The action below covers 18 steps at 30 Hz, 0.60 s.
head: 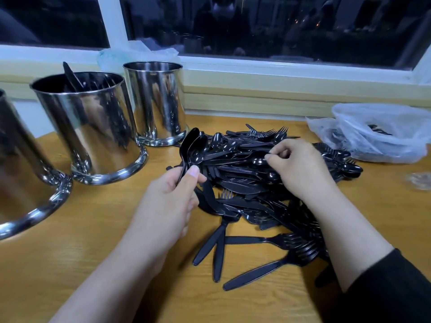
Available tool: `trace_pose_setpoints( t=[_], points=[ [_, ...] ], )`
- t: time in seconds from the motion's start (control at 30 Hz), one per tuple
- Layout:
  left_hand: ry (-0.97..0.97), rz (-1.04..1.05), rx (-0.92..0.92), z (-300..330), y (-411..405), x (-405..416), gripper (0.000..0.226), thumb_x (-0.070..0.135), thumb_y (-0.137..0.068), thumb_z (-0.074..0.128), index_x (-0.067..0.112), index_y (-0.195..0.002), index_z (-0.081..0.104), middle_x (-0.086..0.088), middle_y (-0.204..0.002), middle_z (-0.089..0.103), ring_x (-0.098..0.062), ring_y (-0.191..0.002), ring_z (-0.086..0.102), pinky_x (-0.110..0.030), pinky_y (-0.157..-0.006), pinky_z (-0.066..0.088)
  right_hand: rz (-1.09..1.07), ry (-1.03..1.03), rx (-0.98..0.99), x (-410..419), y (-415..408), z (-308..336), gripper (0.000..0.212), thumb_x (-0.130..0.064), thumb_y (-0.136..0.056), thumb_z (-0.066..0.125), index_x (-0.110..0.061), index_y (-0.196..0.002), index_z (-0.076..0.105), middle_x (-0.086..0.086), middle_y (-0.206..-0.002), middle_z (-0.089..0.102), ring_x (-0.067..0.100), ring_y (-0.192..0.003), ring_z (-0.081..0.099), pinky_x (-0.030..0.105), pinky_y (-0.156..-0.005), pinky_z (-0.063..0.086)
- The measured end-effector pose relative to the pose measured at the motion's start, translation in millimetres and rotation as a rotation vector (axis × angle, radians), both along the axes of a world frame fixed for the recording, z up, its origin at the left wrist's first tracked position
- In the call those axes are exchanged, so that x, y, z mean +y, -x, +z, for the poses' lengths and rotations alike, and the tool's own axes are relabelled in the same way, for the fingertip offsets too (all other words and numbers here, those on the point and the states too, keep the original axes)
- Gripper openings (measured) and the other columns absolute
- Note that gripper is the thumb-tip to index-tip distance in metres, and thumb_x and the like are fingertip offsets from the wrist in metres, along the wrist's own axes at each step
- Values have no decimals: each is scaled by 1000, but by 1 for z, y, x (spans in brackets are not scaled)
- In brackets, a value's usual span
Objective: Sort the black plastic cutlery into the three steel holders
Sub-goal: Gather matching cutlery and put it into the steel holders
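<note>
**Spoon under the right fingertips, holders off to the left**

A wooden bench stands under a dark window, and the heap of black plastic cutlery lies at its middle. At the heap's upper part lies a single black plastic spoon, bowl toward the left, handle apparently running right under the right hand. That hand's fingertips are curled and pinching at this piece; whether it is already lifted clear I cannot tell. The spoon's long axis lies roughly across the bench, left to right.

The left hand has its grip closed round a bundle of black plastic spoons, bowls up and away, handles down in the palm. It sits just left of the heap, near the right hand.

Beyond it stand the three shiny steel cylindrical holders: the near one at the frame edge, the middle one already carrying some cutlery, and the far one. The left hand is plainly nearer all three.

Judgement: the pinched spoon must travel leftward to join the bundle.

A crumpled clear plastic bag lies far right.
</note>
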<state>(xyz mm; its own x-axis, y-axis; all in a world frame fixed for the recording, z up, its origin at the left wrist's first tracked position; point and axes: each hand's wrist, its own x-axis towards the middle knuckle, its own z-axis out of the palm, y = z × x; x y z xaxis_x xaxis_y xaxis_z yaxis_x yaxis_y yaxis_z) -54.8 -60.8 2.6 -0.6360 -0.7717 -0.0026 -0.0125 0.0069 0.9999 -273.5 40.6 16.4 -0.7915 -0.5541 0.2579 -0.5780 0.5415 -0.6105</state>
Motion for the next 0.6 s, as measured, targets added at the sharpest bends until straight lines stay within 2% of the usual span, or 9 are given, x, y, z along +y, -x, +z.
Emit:
trace_pose_setpoints(
  t=[0.07,0.17,0.23,0.3,0.4,0.5,0.53,0.6],
  points=[
    [14,-5,-6,1,0,0,31,44,-104,47,20,-101,67,0,-61,38,-12,-47,26,-25,-45,22,-10,192,5,6,2,9,8,-28,-91,67,-25,-84,67,-10,-81,63,6,-75,57,21,-67,43],
    [34,-18,-8,2,1,1,31,43,-104,47,19,-101,67,0,-61,40,-12,-45,28,-24,-44,24,-14,476,-2,13,2,20,8,-23,-92,67,-26,-84,66,-15,-71,61,-4,-64,54,12,-61,38],
    [52,-17,-16,2,2,2,31,43,-103,47,19,-101,66,0,-61,42,-12,-44,30,-24,-42,26,20,600,-57,15,1,24,12,-22,-91,69,-28,-81,65,-14,-66,59,-3,-60,52,11,-58,39],
    [80,10,-21,1,3,2,32,42,-104,46,18,-98,66,0,-61,45,-13,-45,34,-26,-41,30,93,666,-154,18,-1,28,14,-20,-90,71,-27,-79,66,-11,-61,60,4,-58,53,17,-57,41],
    [90,46,-7,-1,3,0,33,39,-106,46,15,-95,67,-1,-66,61,-14,-53,54,-28,-51,44,319,605,-299,19,-7,31,17,-13,-89,74,-25,-77,70,-4,-60,63,10,-58,56,25,-60,45],
    [28,2,17,1,3,2,34,37,-106,46,12,-101,69,-5,-82,77,-19,-71,73,-37,-68,58,440,477,-310,15,-21,30,11,-10,-89,74,-18,-82,70,-2,-61,65,7,-57,58,20,-60,48],
    [15,-30,8,3,3,4,33,37,-106,46,14,-103,69,-6,-85,78,-21,-73,75,-38,-69,60,457,461,-301,12,-26,29,8,-10,-89,74,-14,-83,69,-3,-62,65,6,-57,58,18,-61,48],
    [-23,-103,9,5,3,9,30,37,-106,46,18,-107,69,-7,-83,77,-22,-63,70,-35,-60,57,481,446,-287,7,-34,26,8,-12,-88,75,-11,-83,69,-1,-65,65,5,-60,58,16,-62,47]
  ],
)
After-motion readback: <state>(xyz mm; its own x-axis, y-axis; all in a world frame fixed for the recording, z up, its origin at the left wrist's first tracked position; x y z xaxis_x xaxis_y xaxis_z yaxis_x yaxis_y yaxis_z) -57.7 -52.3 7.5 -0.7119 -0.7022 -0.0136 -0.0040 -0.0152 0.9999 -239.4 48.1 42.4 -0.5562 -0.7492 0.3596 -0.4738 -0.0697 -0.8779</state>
